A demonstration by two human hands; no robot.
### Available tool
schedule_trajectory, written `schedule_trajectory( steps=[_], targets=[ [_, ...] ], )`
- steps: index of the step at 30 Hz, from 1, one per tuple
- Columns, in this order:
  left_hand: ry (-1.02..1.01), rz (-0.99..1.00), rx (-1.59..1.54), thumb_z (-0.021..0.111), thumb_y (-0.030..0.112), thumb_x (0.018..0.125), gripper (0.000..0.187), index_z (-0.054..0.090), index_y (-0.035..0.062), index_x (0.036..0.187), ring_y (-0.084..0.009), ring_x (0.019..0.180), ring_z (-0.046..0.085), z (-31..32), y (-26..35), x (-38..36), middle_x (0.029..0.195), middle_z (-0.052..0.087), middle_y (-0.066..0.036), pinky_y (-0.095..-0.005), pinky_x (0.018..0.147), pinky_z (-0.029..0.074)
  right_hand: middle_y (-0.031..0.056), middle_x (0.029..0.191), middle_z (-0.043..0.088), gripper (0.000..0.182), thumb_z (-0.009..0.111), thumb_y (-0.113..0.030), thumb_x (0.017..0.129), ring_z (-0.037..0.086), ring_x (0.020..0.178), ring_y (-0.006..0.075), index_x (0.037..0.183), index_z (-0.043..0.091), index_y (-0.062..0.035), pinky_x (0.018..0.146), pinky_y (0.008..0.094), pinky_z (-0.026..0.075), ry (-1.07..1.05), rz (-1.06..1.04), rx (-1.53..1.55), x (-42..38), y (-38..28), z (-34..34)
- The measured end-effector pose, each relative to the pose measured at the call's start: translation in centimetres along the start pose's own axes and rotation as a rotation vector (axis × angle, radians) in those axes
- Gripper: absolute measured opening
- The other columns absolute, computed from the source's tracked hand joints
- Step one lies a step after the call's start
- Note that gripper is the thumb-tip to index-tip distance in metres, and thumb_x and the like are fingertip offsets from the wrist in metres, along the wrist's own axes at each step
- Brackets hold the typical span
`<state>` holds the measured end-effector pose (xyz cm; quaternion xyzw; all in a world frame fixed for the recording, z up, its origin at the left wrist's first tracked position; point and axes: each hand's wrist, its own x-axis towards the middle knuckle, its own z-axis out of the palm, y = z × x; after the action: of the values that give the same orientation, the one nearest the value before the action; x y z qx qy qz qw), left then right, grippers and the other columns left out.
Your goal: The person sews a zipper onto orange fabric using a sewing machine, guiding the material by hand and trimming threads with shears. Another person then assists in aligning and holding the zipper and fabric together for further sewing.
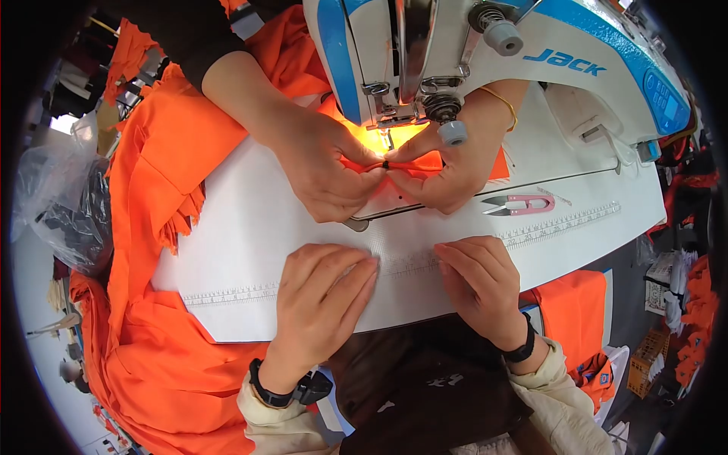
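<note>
My left hand [322, 299] rests on the white sewing table [250, 243] near its front edge, fingers loosely bent, holding nothing. Across from it my right hand [485, 284] also lies on the table, over the printed ruler strip [561, 225], with relaxed, slightly curled fingers and no object in them. Beyond my hands, another person's two hands [326, 167] pinch orange fabric [425, 162] with a small dark spot under the lit needle of a sewing machine [379, 45]. Pink thread snips [523, 204] lie behind my right hand, touching neither hand.
Orange fabric [174, 136] drapes over the table's left side and down. More orange cloth [572, 307] hangs at the right, by a brown crate [649, 360]. A clear plastic bag [64, 197] stands at the far left.
</note>
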<state>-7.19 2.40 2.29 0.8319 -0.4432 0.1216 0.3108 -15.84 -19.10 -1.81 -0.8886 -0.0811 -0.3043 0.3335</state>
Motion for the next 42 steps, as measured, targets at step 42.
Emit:
schedule_trajectory(
  steps=[42],
  targets=[
    [0.137,0.114,0.066,0.079,-0.003,0.073,0.027,0.073,0.0050,0.098,-0.0280,0.107,0.062,-0.7,-2.8,2.6,0.109,0.068,-0.006,-0.0393,0.088,0.049,0.0122,0.100,0.072,0.019,0.073,0.001,0.085,0.065,0.090,0.0304,0.104,0.071,0.0014,0.081,0.0377,0.051,-0.186,0.093,0.037,3.1,2.1,-4.9]
  ],
)
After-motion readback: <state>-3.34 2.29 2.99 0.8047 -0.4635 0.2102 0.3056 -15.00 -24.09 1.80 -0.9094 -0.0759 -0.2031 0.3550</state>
